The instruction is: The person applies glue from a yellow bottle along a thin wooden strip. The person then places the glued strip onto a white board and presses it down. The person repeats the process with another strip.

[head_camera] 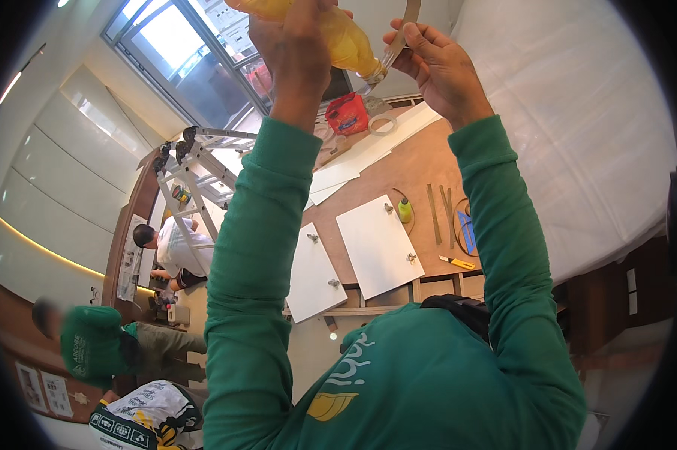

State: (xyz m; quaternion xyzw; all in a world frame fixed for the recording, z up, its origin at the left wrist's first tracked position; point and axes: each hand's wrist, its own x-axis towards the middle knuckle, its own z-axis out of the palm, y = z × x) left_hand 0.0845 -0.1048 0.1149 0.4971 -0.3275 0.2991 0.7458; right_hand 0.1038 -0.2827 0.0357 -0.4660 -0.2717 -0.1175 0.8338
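My left hand (300,59) grips a plastic bottle (350,42) of yellow liquid or paste, tilted with its neck down to the right. Between the thumb and fingers of my right hand (445,64) is a thin brown strip (410,16). Its lower end is close to the bottle's mouth; whether they touch I cannot tell. Both hands are raised above a brown wooden board (395,174). On that board lie two white panels with metal hinges, one on the right (379,247) and one on the left (315,275).
Loose brown strips (433,214), a small green bottle (405,211) and a yellow utility knife (457,262) lie on the board. Behind are a red bag (347,114) and a tape roll (382,125). A stepladder (198,174) and several people (181,244) are at left; white sheeting (574,140) hangs right.
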